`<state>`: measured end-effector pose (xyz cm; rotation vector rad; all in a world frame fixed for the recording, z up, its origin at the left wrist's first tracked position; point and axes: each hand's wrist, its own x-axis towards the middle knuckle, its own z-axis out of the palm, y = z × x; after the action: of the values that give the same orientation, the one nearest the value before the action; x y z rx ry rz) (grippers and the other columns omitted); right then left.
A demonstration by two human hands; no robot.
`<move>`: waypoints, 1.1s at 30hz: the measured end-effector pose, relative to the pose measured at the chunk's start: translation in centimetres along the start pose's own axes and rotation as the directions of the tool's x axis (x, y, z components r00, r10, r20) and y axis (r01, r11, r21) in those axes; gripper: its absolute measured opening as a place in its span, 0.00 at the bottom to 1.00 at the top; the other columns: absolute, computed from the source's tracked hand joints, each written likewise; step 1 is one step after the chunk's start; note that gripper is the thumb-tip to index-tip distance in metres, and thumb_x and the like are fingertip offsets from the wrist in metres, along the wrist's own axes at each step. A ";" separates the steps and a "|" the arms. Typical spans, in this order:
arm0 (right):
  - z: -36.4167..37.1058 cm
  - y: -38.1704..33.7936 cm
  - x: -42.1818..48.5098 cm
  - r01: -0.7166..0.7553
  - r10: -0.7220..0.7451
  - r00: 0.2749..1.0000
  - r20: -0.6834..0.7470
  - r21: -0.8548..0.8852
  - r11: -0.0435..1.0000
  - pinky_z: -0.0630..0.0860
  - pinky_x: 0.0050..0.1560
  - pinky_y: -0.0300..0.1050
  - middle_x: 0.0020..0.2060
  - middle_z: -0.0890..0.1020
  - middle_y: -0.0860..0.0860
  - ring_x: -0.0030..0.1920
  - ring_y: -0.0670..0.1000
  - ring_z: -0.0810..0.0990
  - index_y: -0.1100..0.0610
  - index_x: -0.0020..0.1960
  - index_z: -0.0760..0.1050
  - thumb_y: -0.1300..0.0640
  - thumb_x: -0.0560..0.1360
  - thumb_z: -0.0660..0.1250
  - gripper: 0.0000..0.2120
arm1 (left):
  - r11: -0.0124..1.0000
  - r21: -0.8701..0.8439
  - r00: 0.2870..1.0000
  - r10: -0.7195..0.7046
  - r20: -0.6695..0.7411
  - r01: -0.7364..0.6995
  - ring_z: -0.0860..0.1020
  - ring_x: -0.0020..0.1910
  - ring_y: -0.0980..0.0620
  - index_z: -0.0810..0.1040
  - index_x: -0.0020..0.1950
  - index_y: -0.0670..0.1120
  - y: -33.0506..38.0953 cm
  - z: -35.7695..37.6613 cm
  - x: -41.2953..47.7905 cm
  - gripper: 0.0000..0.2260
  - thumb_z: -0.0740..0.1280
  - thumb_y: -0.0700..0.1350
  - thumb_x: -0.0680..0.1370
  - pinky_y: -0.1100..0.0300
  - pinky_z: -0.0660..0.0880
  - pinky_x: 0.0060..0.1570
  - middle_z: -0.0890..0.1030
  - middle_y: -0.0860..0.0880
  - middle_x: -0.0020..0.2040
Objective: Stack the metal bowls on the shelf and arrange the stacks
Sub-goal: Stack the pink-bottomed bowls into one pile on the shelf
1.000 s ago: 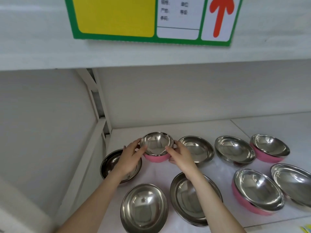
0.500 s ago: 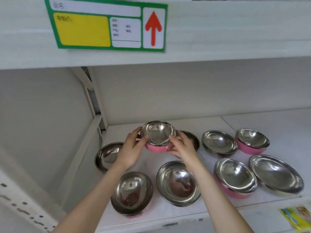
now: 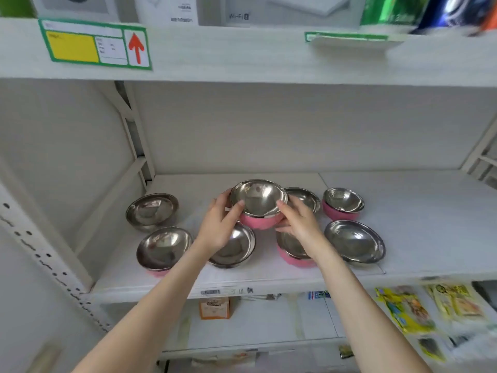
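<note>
I logged left hand (image 3: 217, 227) and right hand (image 3: 301, 224) gripping the pink-sided round steel bowl (image 3: 258, 200). It was above the white shelf (image 3: 430, 211).

Lighting: bright, even, diffuse; faint soft shadows under the metal bowls (image 3: 354, 240).
Glare: pale highlights on their steel insides.
Blur: smeared cans (image 3: 390, 9) upper right, packets (image 3: 403, 310) lower right.
Distortion: shelf upright (image 3: 40, 251) slants at the left edge.
</note>
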<state>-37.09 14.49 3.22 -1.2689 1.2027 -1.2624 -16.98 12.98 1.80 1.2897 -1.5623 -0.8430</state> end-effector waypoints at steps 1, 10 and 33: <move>-1.1 -0.1 -0.4 0.003 -0.003 1.000 -0.004 -0.005 1.000 0.82 0.46 0.48 0.51 0.80 0.54 0.50 0.56 0.83 0.53 0.62 0.72 0.52 0.79 0.64 0.13 | 1.000 0.016 1.000 0.014 0.005 -0.014 0.79 0.53 0.51 0.68 0.71 0.52 0.7 0.9 -0.2 0.31 0.61 0.66 0.72 0.45 0.74 0.60 0.78 0.46 0.55; -11.8 -0.5 -2.3 0.044 -0.045 0.991 -0.125 -0.010 0.999 0.81 0.48 0.48 0.53 0.81 0.56 0.51 0.56 0.83 0.51 0.62 0.74 0.53 0.79 0.63 0.13 | 0.993 0.062 0.989 0.097 0.112 -0.104 0.71 0.62 0.50 0.66 0.74 0.49 5.7 10.9 0.1 0.28 0.60 0.60 0.77 0.56 0.66 0.63 0.75 0.47 0.60; -29.5 5.1 14.1 0.045 -0.049 0.999 -0.005 -0.326 0.944 0.74 0.58 0.46 0.52 0.83 0.47 0.55 0.49 0.80 0.52 0.61 0.77 0.51 0.78 0.63 0.13 | 0.985 0.102 0.989 -0.145 0.020 0.143 0.79 0.56 0.43 0.65 0.73 0.55 5.0 29.2 12.5 0.35 0.64 0.68 0.69 0.43 0.75 0.59 0.78 0.43 0.58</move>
<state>-66.92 0.60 -0.23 -1.5370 1.4412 -1.1369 -46.48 0.57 -1.07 1.4834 -1.5635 -0.8846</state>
